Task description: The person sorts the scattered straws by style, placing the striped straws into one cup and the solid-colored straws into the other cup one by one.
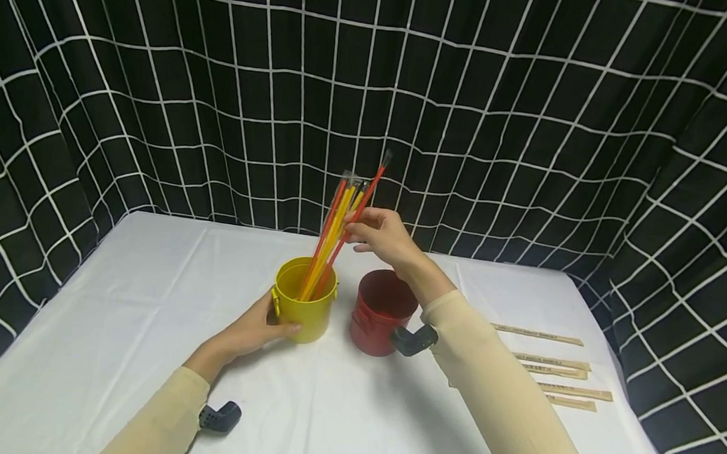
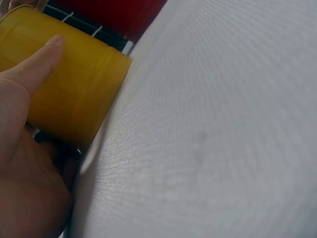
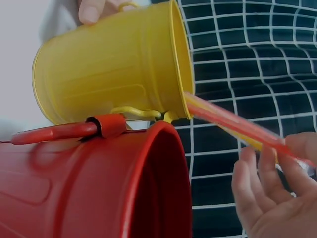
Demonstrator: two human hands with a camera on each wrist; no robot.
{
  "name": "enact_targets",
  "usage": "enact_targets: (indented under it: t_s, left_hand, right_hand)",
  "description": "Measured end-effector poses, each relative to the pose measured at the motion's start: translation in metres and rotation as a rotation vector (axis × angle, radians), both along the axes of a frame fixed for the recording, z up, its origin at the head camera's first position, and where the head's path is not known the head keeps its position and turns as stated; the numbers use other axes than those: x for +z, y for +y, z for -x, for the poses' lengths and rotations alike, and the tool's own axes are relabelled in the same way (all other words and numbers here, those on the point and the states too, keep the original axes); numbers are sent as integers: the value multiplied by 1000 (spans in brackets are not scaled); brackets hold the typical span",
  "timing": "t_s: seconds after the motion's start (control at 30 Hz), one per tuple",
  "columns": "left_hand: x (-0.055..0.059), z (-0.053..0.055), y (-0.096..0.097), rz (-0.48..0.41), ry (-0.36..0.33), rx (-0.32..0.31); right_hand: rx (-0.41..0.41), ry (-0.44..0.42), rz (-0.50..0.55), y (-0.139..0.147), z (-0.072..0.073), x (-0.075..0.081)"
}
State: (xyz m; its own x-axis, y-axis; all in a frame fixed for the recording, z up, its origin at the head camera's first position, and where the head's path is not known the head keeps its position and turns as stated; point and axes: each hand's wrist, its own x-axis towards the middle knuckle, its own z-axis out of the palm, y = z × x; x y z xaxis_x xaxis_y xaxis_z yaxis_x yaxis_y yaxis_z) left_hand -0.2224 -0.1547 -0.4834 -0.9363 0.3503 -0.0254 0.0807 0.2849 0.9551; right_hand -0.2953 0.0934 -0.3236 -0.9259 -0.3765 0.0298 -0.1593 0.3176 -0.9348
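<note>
A small yellow bucket [image 1: 306, 318] stands on the white table and holds several slim red and yellow straws [image 1: 326, 242] with clear wrapper ends. My left hand [image 1: 258, 329] grips its left side, the thumb [image 2: 42, 62] lying along the wall. Above the rim, my right hand [image 1: 378, 234] pinches a red straw [image 1: 374, 180] between thumb and fingers. The straw leans right of the bunch, its lower end inside the yellow bucket. Just right stands a red bucket [image 1: 372, 329], partly behind my right wrist.
Several paper-wrapped sticks [image 1: 573, 393] with printing lie on the right of the white tablecloth [image 1: 143, 296], partly hidden by my right sleeve. A black curtain [image 1: 372, 101] with a white grid hangs behind the table and along both sides.
</note>
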Motion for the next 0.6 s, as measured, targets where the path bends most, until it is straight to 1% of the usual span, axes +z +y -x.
enact_targets:
  t_s: [0.13,0.27,0.47,0.6]
  left_hand:
    - [0,0,0,5,-2,6]
    - [2,-2,1,12,-5,8]
    - [0,-3,1,-4,-21,-1]
    - [0,0,0,-20,12,-9]
  right_hand:
    - [-15,-24,-51,-2,3,-3]
    - [-29,-18,-103,-4,4,-8]
    - [-7,0,-183,-11,4,-13]
    - [1,0,-213,-16,4,-12]
